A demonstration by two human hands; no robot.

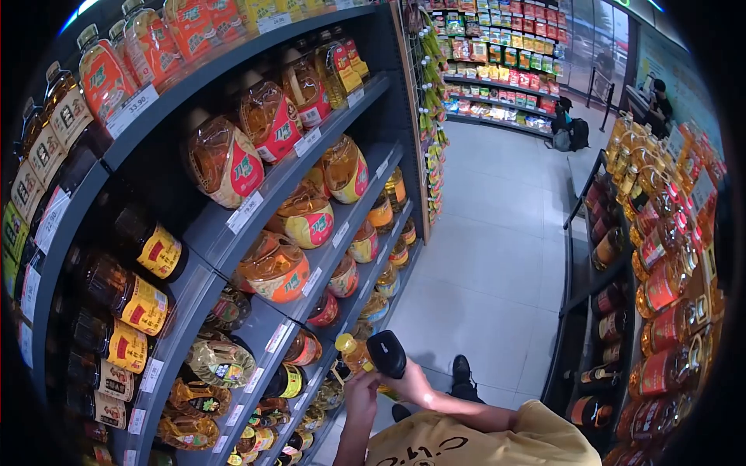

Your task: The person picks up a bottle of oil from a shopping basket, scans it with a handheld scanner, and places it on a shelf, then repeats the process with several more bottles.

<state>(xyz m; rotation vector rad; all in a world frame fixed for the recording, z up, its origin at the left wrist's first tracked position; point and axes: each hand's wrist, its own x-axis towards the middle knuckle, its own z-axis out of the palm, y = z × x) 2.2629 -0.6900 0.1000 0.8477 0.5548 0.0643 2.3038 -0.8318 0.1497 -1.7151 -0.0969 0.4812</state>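
Observation:
My right hand (412, 387) is wrapped round a black handheld device (386, 353) with a rounded head, low in the middle of the view. Just left of it, my left hand (362, 396) is closed at the lower part of a small oil bottle with a yellow cap (353, 351). The bottle stands tilted beside the device, whose head covers part of its right side. Both hands are in front of my yellow shirt (482, 435), close to the lower shelves.
Shelves of oil bottles with price tags (247, 211) rise on the left. More bottles (664, 283) line the right side. A tiled aisle (486, 233) leads to snack racks (505, 54), a backpack (576, 133) and a seated person (660, 105).

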